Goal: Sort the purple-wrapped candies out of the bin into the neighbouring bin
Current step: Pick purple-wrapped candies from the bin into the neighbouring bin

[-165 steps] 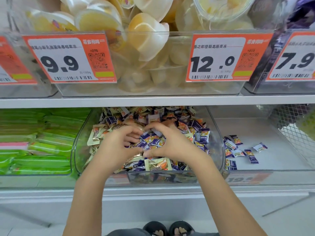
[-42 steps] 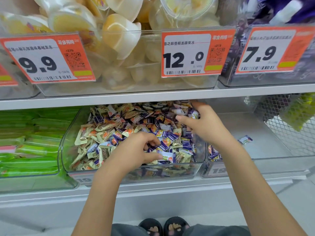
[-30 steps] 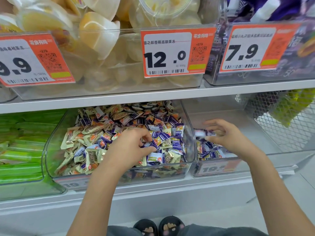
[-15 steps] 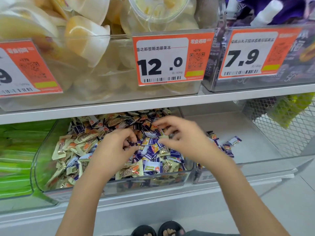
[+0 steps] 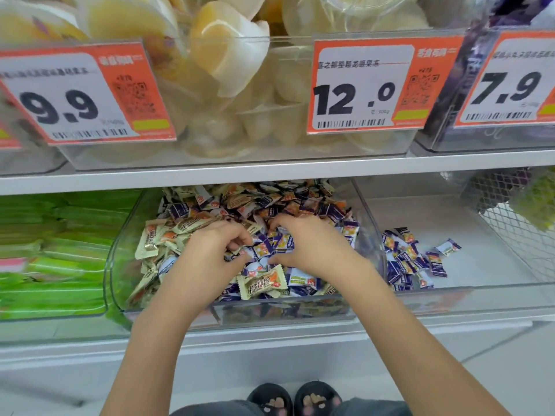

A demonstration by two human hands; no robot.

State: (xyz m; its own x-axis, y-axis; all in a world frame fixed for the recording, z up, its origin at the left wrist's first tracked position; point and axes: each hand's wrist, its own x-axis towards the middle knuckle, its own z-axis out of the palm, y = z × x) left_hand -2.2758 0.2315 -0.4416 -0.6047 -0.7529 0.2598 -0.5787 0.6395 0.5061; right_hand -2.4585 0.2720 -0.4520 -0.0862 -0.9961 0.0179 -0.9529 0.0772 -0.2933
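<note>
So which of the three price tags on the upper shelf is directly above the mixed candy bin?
The 12.0 tag; the 9.9 tag sits left, the 7.9 tag right.

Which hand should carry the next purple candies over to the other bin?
Probably the right hand: it is in the mixed bin beside the neighbouring bin, while the left hand sits farther away.
</note>
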